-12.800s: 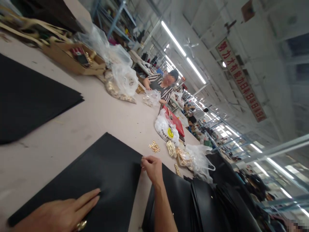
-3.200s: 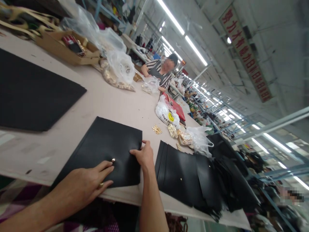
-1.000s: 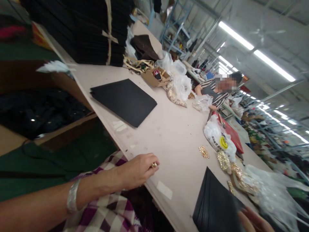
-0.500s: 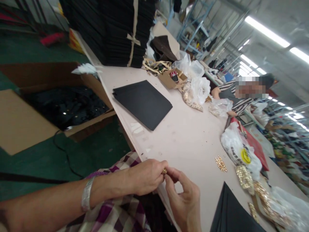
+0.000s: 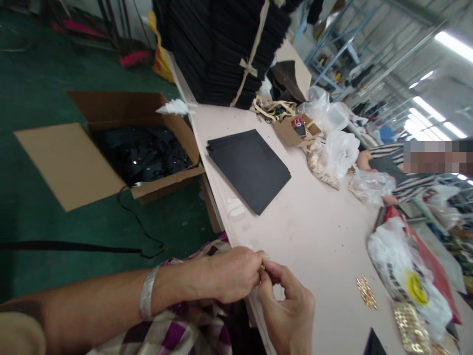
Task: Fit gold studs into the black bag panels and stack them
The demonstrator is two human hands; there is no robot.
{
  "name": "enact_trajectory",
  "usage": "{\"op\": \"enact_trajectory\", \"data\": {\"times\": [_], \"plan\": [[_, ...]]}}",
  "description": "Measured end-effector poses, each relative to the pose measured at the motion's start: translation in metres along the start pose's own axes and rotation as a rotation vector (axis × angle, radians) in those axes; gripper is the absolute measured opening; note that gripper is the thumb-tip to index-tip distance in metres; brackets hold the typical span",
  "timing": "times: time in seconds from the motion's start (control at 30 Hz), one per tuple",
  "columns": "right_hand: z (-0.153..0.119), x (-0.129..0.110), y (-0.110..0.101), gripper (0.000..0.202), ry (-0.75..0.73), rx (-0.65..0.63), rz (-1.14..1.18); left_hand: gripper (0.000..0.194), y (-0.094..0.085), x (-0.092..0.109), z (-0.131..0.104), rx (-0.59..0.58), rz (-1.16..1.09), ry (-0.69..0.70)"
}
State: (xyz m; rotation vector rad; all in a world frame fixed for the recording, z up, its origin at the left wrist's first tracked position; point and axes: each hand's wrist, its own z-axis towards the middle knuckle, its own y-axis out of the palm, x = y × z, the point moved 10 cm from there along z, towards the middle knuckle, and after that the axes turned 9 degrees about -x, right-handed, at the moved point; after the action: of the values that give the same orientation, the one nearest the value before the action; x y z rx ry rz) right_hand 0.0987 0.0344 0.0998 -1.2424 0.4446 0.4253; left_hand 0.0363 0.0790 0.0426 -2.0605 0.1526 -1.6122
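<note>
Hands meet at near edge of table (image 5: pixel 318 231): left hand (image 5: pixel 231 273) and right hand (image 5: pixel 290 310) pinch a small gold fitting (image 5: pixel 262 267) between fingertips. Black sheets (image 5: pixel 249 167) lie farther up; gold bits (image 5: pixel 365 292) to the right, well apart. Open box (image 5: pixel 74 162) on floor, left.

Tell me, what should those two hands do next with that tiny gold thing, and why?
Probably keep the pinch and bring the small gold piece over the table. The left hand and right hand meet on it right at the table's edge, where a dropped piece could fall.
</note>
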Motion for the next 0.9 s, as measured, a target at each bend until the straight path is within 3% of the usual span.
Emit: {"op": "enact_trajectory", "data": {"times": [0.13,0.27,0.37,0.5,0.6,0.67,0.73,0.9], "plan": [[0.01,0.003,0.007,0.014,0.063,0.047,0.032,0.021,-0.015,-0.011,-0.007,0.088,-0.092,-0.022],[0.029,0.02,0.03,0.019,0.154,-0.078,0.188,0.017,-0.039,-0.028,-0.015,0.257,-0.233,-0.038],[0.062,0.04,0.043,0.029,0.213,-0.113,0.246,0.021,-0.056,-0.049,-0.023,0.395,-0.393,-0.074],[0.133,0.04,0.053,0.026,0.049,-0.072,0.041,0.027,-0.068,-0.09,-0.041,0.554,-0.645,-0.15],[0.167,0.024,0.08,0.022,-0.155,-0.178,-0.157,0.032,-0.073,-0.118,-0.06,0.712,-0.748,-0.19],[0.167,0.017,0.093,0.023,-0.226,-0.246,-0.251,0.036,-0.073,-0.131,-0.07,0.791,-0.797,-0.207],[0.151,0.013,0.097,0.023,-0.234,-0.33,-0.25,0.04,-0.07,-0.138,-0.077,0.84,-0.844,-0.218],[0.083,0.008,0.095,0.018,-0.104,-0.687,0.066,0.04,-0.055,-0.135,-0.077,0.839,-0.964,-0.203]]}}
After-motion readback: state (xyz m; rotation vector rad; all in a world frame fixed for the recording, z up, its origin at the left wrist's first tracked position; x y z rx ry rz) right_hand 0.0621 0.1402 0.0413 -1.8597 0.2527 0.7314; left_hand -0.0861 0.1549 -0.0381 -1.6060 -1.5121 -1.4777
